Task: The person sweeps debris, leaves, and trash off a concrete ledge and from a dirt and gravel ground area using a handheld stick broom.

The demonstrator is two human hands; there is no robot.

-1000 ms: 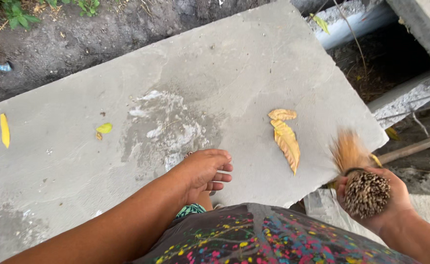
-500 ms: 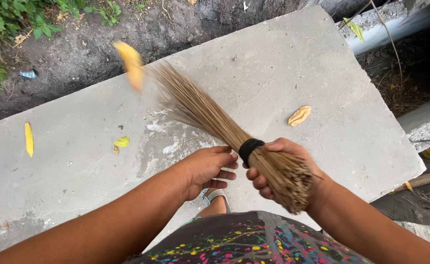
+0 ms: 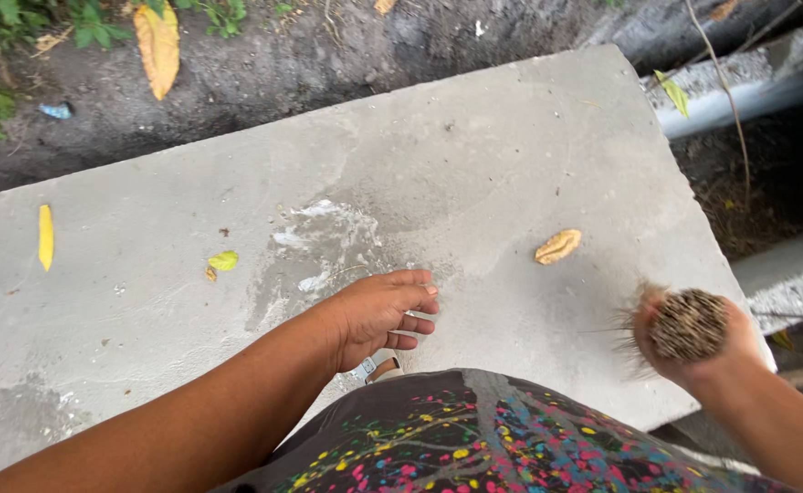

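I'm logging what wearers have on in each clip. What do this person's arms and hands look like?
Both forearms are bare: no sleeves, gloves, rings or wristbands show on the left hand or the right hand. Below them is a dark garment spattered with bright paint-like flecks.

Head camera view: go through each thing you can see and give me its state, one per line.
Left hand: empty, fingers loosely curled, above the slab.
Right hand: closed around the broom bundle.
Bundled brown stick broom: gripped, cut ends facing the camera, blurred.
Grey concrete slab: lying flat, dusty with white smears.
Curled tan dry leaf: lying on the slab.
Large yellow leaf: off the slab, over the dirt.
Narrow yellow leaf: flat on the slab.
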